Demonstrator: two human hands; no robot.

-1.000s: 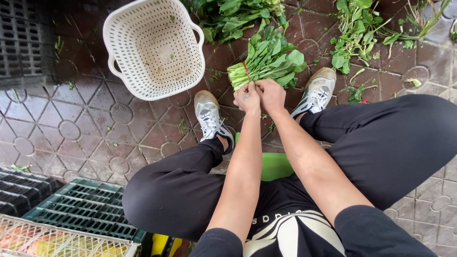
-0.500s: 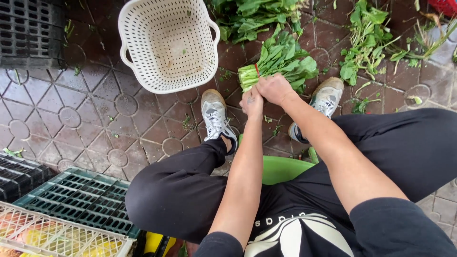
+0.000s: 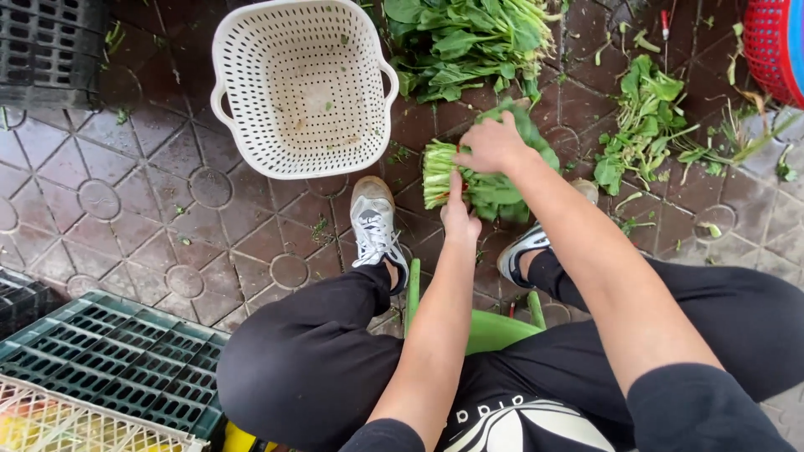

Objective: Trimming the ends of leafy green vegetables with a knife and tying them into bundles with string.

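Observation:
A bundle of leafy greens lies sideways between my feet, its cut stems pointing left. My right hand rests on top of the bundle and grips it. My left hand is under the stem end, fingers closed around it. A white perforated plastic basket stands just left of the bundle; it holds only a few leaf scraps.
A pile of loose greens lies beyond the bundle and trimmed leaves lie to the right. A red basket is at the top right. Green and black crates stand on the left. I sit on a green stool.
The bundle has turned from pointing away to lying sideways with stems left, and moved slightly toward the white basket. My right hand shifted onto its top; my left stays at the stems.

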